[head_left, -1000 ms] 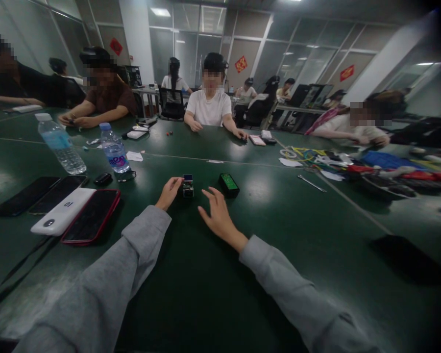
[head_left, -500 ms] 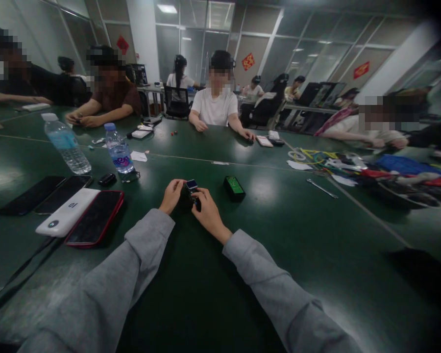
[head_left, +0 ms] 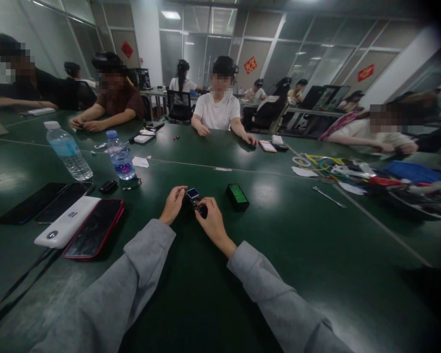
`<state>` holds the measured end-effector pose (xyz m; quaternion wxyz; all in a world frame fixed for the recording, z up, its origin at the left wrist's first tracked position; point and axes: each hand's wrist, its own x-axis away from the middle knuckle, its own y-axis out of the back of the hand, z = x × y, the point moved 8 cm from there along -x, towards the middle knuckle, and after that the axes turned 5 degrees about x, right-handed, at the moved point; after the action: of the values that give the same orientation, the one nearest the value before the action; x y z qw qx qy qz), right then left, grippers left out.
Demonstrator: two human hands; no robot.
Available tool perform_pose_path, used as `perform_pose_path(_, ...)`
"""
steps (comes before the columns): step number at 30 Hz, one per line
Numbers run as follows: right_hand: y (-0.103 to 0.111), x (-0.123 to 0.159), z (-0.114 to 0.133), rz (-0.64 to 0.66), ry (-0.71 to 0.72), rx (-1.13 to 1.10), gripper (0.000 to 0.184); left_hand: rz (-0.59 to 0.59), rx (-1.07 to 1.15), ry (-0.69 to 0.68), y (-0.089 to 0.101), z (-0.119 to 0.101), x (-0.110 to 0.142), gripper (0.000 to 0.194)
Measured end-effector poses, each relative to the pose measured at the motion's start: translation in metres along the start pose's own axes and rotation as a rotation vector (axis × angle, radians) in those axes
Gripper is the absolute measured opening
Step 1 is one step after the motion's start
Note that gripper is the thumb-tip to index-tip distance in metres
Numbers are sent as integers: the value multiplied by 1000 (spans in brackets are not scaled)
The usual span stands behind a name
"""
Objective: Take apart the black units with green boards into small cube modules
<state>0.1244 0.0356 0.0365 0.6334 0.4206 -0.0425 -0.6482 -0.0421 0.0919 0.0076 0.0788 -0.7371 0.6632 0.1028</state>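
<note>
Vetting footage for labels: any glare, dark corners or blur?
Head view: soft glare on the green table beside the green-topped box; head view: upper-right corner black; head view: cluttered pile blurred and stretched rightward; head view: details on the small device unreadable.

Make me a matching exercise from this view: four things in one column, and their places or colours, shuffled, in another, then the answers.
1. screened gadget
2. box
3. wrench
4. phone right of the white device

A. red-edged
B. between left hand and right hand
C. near the yellow cords
D. green-topped

Pairs: 1-B, 2-D, 3-C, 4-A
</note>
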Motion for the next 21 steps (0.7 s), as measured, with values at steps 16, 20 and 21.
perform_pose_path(16, -4, -4, -38, -97, -218, -219, 20, 175, -47, -15, -16, -1, 3, 31)
perform_pose_path(20, -6, -5, -38, -80, -200, -232, 20, 180, -58, -25, -17, 2, 2, 30)
perform_pose_path(21, -6, -5, -37, -88, -197, -246, 20, 178, -56, -28, -17, 3, 2, 30)
